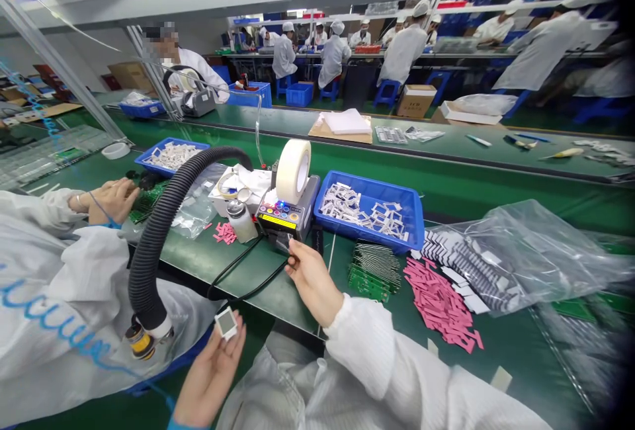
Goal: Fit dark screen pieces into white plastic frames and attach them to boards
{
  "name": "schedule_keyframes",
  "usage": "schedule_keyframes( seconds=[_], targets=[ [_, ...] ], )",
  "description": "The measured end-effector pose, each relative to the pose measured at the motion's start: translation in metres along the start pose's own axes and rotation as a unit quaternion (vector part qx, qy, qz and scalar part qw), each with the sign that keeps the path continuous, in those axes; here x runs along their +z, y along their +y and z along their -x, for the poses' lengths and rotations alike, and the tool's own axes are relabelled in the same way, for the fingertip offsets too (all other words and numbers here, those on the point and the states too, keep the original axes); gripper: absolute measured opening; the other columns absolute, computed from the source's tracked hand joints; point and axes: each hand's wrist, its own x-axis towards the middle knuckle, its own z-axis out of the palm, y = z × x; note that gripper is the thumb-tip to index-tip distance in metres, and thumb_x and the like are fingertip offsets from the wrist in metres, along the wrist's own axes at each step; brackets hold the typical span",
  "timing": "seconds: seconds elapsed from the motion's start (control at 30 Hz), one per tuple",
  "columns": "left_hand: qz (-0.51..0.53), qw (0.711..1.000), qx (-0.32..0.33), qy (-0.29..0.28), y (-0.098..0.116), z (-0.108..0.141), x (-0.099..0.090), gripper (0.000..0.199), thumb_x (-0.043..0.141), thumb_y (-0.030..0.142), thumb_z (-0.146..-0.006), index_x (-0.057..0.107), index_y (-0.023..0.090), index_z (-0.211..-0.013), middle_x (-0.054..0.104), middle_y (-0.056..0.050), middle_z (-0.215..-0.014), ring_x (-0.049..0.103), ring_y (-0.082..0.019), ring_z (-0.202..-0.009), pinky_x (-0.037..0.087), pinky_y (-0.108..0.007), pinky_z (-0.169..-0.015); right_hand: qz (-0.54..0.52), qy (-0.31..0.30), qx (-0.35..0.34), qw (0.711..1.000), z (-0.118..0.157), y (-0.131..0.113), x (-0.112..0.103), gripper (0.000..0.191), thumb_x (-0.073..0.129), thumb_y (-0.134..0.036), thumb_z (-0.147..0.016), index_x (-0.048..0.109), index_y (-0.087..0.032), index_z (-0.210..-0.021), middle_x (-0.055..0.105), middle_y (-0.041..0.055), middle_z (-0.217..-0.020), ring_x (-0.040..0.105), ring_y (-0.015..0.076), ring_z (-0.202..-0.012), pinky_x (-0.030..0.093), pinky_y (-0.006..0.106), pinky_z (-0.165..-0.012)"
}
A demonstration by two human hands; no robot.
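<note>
**Left hand** (211, 370): at the near edge, palm up, grip narrow, holding a small white square frame (226, 323) with a grey centre between thumb and fingers.

**Right hand** (312, 281): grip narrow, fingertips pinching a small dark item (284, 243) at the front of the tape dispenser (288, 217); the item is too small to identify.

**Tape dispenser**: on the green surface (278, 298), carrying a white tape roll (294, 171); a plastic bottle (242, 221) stands just to its left.

**Right of dispenser**: blue tray (377, 184) holding white pieces, touching neither hand. Nearer lie stacked green circuit boards (374, 271) and loose pink strips (439, 304). Further right is a clear plastic bag (526, 251) holding dark-and-white pieces.

**Left of dispenser**: black corrugated hose (149, 251) arching over the surface; a second blue tray (171, 145) of white pieces lies beyond it.

**Co-worker**: a pair of hands (112, 200) at the left, apart from the person's own, resting over green boards.

**Far side**: people in white gowns and caps (417, 49) seated at other benches.
</note>
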Motion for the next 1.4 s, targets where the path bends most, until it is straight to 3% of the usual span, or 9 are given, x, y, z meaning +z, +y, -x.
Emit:
schedule_keyframes(
  seconds=[0.13, 0.27, 0.4, 0.5, 0.63, 1.0, 1.13, 1.27, 1.4],
  targets=[
    [-0.017, 0.997, -0.051, -0.055, -0.028, 0.025, 0.065, 0.046, 0.032, 0.004, -0.091, 0.038, 0.012, -0.136, 0.074, -0.012, -0.094, 0.070, -0.019, -0.089, 0.055, -0.033, -0.084, 0.126, -0.130, -0.070, 0.981, 0.062, -0.016, -0.025, 0.018, 0.075, -0.026, -0.065, 0.061, -0.016, -0.060, 0.051, -0.0011, -0.066, 0.047, 0.0114, -0.065, 0.039, 0.024, -0.064],
    [-0.026, 0.982, -0.141, -0.124, -0.055, 0.049, 0.107, 0.029, 0.043, 0.013, -0.091, 0.059, 0.010, -0.114, 0.074, -0.009, -0.085, 0.070, -0.016, -0.081, 0.052, -0.031, -0.087, 0.397, -0.213, -0.329, 0.830, 0.110, -0.032, -0.054, 0.008, 0.062, -0.021, -0.079, 0.063, -0.021, -0.072, 0.052, 0.0053, -0.112, 0.047, 0.0219, -0.107, 0.037, 0.035, -0.090],
    [-0.043, 0.948, -0.189, -0.254, -0.079, 0.062, 0.119, 0.017, 0.063, 0.015, -0.079, 0.069, 0.016, -0.095, 0.074, -0.004, -0.091, 0.068, -0.015, -0.087, 0.051, -0.026, -0.085, 0.489, -0.129, -0.431, 0.747, 0.121, -0.041, -0.069, 0.010, 0.056, -0.022, -0.085, 0.060, -0.022, -0.075, 0.036, 0.0019, -0.138, 0.035, 0.0257, -0.124, 0.032, 0.040, -0.097],
    [-0.057, 0.933, -0.185, -0.304, -0.087, 0.065, 0.120, 0.024, 0.075, 0.015, -0.067, 0.071, 0.019, -0.091, 0.074, -0.002, -0.092, 0.066, -0.014, -0.090, 0.049, -0.022, -0.087, 0.501, -0.058, -0.456, 0.733, 0.114, -0.044, -0.072, 0.013, 0.054, -0.022, -0.085, 0.058, -0.022, -0.072, 0.036, 0.0019, -0.139, 0.036, 0.0271, -0.125, 0.032, 0.043, -0.096],
    [-0.057, 0.934, -0.183, -0.301, -0.089, 0.066, 0.121, 0.026, 0.078, 0.021, -0.067, 0.071, 0.020, -0.091, 0.074, -0.003, -0.097, 0.065, -0.013, -0.093, 0.047, -0.023, -0.090, 0.492, -0.001, -0.460, 0.739, 0.105, -0.044, -0.074, 0.014, 0.055, -0.022, -0.084, 0.058, -0.022, -0.070, 0.042, 0.0039, -0.134, 0.040, 0.0281, -0.121, 0.033, 0.046, -0.095],
    [-0.081, 0.941, -0.162, -0.285, -0.090, 0.061, 0.115, 0.027, 0.076, 0.019, -0.068, 0.070, 0.019, -0.094, 0.071, 0.000, -0.083, 0.063, -0.012, -0.078, 0.045, -0.030, -0.095, 0.492, 0.037, -0.433, 0.755, 0.095, -0.044, -0.075, 0.014, 0.055, -0.024, -0.082, 0.058, -0.022, -0.068, 0.055, 0.0064, -0.118, 0.047, 0.0285, -0.111, 0.035, 0.048, -0.090],
    [-0.090, 0.944, -0.152, -0.279, -0.091, 0.059, 0.114, 0.024, 0.073, 0.018, -0.071, 0.069, 0.017, -0.095, 0.072, -0.003, -0.091, 0.065, -0.015, -0.089, 0.046, -0.030, -0.095, 0.515, 0.055, -0.447, 0.729, 0.089, -0.040, -0.074, 0.015, 0.055, -0.024, -0.082, 0.056, -0.022, -0.067, 0.060, 0.0065, -0.109, 0.051, 0.0272, -0.105, 0.033, 0.049, -0.091],
    [-0.070, 0.958, -0.138, -0.242, -0.087, 0.055, 0.117, 0.016, 0.062, 0.011, -0.080, 0.070, 0.019, -0.091, 0.073, -0.003, -0.093, 0.066, -0.012, -0.089, 0.050, -0.021, -0.084, 0.585, 0.064, -0.516, 0.623, 0.080, -0.028, -0.072, 0.016, 0.051, -0.024, -0.086, 0.058, -0.020, -0.100, 0.057, 0.0114, -0.121, 0.049, 0.0286, -0.112, 0.024, 0.055, -0.099],
    [-0.115, 0.974, -0.121, -0.152, -0.073, 0.050, 0.117, 0.024, 0.047, 0.013, -0.089, 0.070, 0.018, -0.086, 0.073, -0.002, -0.086, 0.067, -0.010, -0.078, 0.053, -0.019, -0.072, 0.693, -0.092, -0.533, 0.476, 0.081, -0.012, -0.075, 0.052, 0.047, -0.039, -0.090, 0.041, -0.014, -0.134, 0.038, 0.0120, -0.144, 0.024, 0.0393, -0.132, 0.008, 0.060, -0.105]
  ],
)
